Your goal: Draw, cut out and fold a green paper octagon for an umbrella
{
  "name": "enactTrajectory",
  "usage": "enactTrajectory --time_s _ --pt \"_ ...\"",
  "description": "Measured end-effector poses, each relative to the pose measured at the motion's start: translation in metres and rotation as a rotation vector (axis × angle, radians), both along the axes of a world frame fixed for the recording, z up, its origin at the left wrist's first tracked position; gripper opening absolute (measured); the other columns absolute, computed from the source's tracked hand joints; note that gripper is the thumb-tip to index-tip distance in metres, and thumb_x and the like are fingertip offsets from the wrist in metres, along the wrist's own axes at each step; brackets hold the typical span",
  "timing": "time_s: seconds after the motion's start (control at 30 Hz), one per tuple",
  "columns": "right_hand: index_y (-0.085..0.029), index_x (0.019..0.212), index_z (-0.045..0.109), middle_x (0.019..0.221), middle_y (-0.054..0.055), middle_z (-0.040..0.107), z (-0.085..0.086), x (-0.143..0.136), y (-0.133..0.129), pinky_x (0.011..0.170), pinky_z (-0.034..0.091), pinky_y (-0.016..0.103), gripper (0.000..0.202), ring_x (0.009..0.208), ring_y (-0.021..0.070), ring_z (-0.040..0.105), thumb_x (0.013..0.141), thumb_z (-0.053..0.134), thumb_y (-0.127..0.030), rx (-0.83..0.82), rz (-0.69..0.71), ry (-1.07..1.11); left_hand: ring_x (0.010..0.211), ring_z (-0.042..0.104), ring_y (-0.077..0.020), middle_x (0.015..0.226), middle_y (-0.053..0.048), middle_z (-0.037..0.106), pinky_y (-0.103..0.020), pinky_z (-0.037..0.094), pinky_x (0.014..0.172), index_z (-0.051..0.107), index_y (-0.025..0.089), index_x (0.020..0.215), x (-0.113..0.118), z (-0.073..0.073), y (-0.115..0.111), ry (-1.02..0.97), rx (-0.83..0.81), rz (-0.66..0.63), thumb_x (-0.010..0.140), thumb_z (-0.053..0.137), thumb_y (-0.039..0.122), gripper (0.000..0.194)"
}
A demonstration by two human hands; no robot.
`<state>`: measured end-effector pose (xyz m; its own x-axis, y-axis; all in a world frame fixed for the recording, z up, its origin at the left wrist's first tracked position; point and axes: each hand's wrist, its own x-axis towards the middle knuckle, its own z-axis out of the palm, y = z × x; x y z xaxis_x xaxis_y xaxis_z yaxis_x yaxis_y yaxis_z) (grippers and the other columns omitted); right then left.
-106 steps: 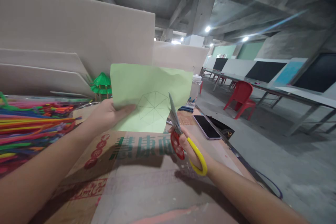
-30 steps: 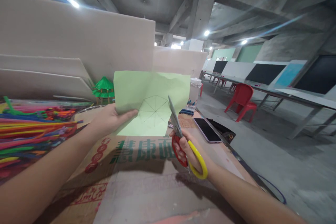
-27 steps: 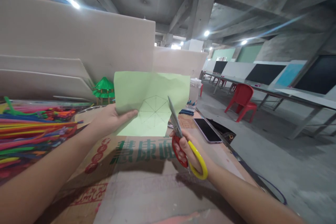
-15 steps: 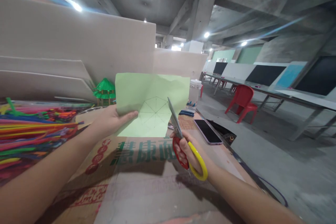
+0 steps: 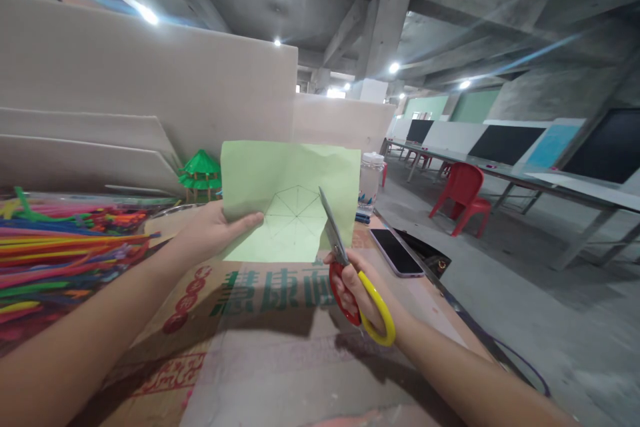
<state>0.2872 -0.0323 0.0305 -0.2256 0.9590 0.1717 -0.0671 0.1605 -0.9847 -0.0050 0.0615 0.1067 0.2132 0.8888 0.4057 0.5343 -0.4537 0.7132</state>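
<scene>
My left hand (image 5: pixel 223 230) pinches the left edge of a light green sheet of paper (image 5: pixel 260 170), its thumb lying on the front face. A polygon with lines crossing at its centre is drawn on the sheet in thin dark strokes. In my right hand (image 5: pixel 357 280) is a pair of scissors (image 5: pixel 333 227) with one red and one yellow handle loop. The blades point up and overlap the right part of the paper, their tip by the polygon's upper right corner. Below the tip the paper is cut, and a flap stands off to the right.
Colourful pipe cleaners (image 5: pixel 75 253) lie at the left, near a small green-roofed model pavilion (image 5: pixel 201 173). A phone (image 5: pixel 396 252) and a clear jar with a white lid (image 5: pixel 371 177) stand right of the paper. Printed cardboard (image 5: pixel 280 340) covers the table. Beyond is a red chair (image 5: pixel 457 193).
The flap at the paper's right side hangs a little lower and further left. Hands and scissors hold almost the same place.
</scene>
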Motion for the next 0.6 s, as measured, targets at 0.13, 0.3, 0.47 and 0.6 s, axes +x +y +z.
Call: enactTrajectory --time_s 0.13,0.3,0.47,0.6 --pt "-0.022 0.111 0.052 0.065 -0.011 0.038 -0.0013 0.0009 0.0005 0.04 0.025 0.019 0.07 0.044 0.0044 0.026 0.083 0.066 -0.084 -0.004 0.0 0.0 0.092 0.079 -0.0315 0.101 -0.008 0.084 -0.039 0.064 0.08 0.083 0.022 0.098 0.0004 0.0008 -0.001 -0.002 -0.008 0.013 0.074 0.069 0.068 0.054" --pt "-0.022 0.111 0.053 0.064 -0.011 0.039 -0.0018 0.0009 0.001 0.041 0.024 0.018 0.069 0.044 0.0043 0.026 0.084 0.066 -0.084 0.002 0.006 0.002 0.093 0.079 -0.0312 0.101 -0.008 0.084 -0.038 0.064 0.08 0.083 0.022 0.097 -0.0005 -0.0007 -0.0004 0.002 0.007 0.008 0.076 0.069 0.068 0.052" --pt "-0.022 0.111 0.053 0.064 -0.011 0.04 -0.0016 0.0 0.0009 0.04 0.025 0.018 0.068 0.044 0.0042 0.027 0.084 0.067 -0.082 -0.005 -0.006 0.017 0.09 0.079 -0.0317 0.099 -0.008 0.084 -0.039 0.064 0.077 0.083 0.022 0.096 -0.0004 0.0 -0.0011 0.007 -0.015 0.02 0.075 0.069 0.07 0.054" --pt "-0.022 0.112 0.053 0.066 -0.011 0.041 -0.0017 0.0009 -0.0002 0.039 0.024 0.018 0.067 0.043 0.0037 0.027 0.084 0.068 -0.081 0.009 0.005 0.025 0.094 0.079 -0.0316 0.101 -0.008 0.084 -0.039 0.063 0.08 0.082 0.022 0.097 0.0002 0.0012 -0.0016 0.0 -0.034 0.021 0.073 0.068 0.07 0.055"
